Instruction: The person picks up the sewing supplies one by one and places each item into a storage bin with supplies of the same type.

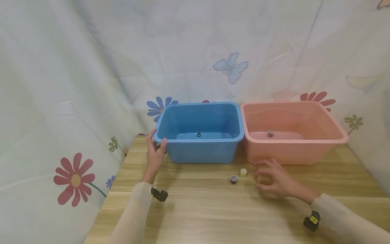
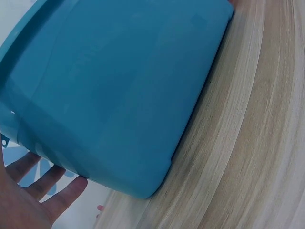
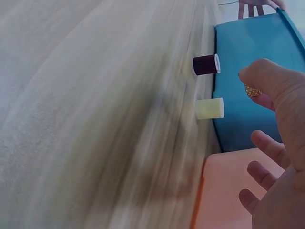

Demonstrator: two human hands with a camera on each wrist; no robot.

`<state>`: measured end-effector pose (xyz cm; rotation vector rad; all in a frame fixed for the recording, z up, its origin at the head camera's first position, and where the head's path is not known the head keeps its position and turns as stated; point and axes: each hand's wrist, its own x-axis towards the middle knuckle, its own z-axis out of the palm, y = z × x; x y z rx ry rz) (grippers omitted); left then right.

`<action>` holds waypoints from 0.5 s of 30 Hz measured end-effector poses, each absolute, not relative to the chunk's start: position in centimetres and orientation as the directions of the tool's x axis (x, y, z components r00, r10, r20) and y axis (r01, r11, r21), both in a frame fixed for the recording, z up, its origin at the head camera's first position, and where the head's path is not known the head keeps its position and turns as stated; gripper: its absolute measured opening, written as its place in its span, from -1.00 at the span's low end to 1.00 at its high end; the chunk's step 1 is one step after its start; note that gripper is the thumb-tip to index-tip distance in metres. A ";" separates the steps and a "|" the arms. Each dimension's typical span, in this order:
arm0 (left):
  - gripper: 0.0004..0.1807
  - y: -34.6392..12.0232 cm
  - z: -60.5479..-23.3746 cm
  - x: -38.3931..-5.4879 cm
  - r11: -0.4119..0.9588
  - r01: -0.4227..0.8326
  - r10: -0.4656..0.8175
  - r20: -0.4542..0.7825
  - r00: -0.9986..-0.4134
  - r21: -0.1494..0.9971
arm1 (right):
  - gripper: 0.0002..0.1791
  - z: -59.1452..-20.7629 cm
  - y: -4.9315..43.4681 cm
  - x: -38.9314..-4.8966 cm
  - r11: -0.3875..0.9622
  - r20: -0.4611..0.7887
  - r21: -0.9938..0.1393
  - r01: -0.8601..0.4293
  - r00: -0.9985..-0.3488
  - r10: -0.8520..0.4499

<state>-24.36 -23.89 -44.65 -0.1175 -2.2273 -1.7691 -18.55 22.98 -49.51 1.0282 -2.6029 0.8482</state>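
My right hand pinches a small gold ring-shaped thimble with a dimpled surface between thumb and index finger; its other fingers are spread near the pink bin's front wall. Left of it, on the wooden table, stand a pale yellow thread spool and a dark purple thread spool. My left hand holds the blue bin at its front left corner, thumb at the front and fingers along the side. Inside the pink bin sits a dark spool.
A small dark ring-like thing lies in the blue bin, too small to tell. Both bins stand side by side at the back of the wooden table. A white curtain printed with flowers and butterflies hangs behind.
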 end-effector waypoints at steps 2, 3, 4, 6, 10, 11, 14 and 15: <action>-0.23 -23.9 -44.6 -24.3 0.241 0.242 -0.118 0.276 -0.954 0.940 | -0.59 -49.2 23.0 -18.5 0.584 0.402 -0.422 -0.694 -0.720 -0.565; -0.22 -23.9 -44.6 -24.3 0.241 0.241 -0.117 0.275 -0.954 0.940 | -0.59 -49.1 22.9 -18.5 0.581 0.408 -0.414 -0.701 -0.713 -0.570; -0.22 -23.9 -44.6 -24.3 0.243 0.242 -0.116 0.276 -0.954 0.939 | -0.59 -48.9 22.9 -18.5 0.577 0.413 -0.407 -0.709 -0.706 -0.576; -0.22 -24.0 -44.5 -24.3 0.246 0.243 -0.115 0.277 -0.954 0.938 | -0.60 -48.6 22.8 -18.5 0.571 0.420 -0.394 -0.720 -0.694 -0.585; -0.23 -24.1 -44.6 -24.2 0.258 0.243 -0.115 0.279 -0.953 0.935 | -0.60 -47.7 22.6 -18.3 0.557 0.430 -0.373 -0.742 -0.670 -0.604; -0.23 -24.1 -44.6 -24.2 0.260 0.243 -0.115 0.280 -0.953 0.935 | -0.60 -47.5 22.6 -18.3 0.552 0.433 -0.371 -0.747 -0.665 -0.608; -0.23 -24.1 -44.7 -24.3 0.261 0.244 -0.114 0.281 -0.953 0.934 | -0.60 -46.8 22.6 -18.2 0.544 0.432 -0.366 -0.755 -0.655 -0.619; -0.23 -24.0 -44.7 -24.3 0.260 0.245 -0.113 0.281 -0.953 0.934 | -0.60 -46.5 22.6 -18.1 0.544 0.429 -0.365 -0.755 -0.655 -0.622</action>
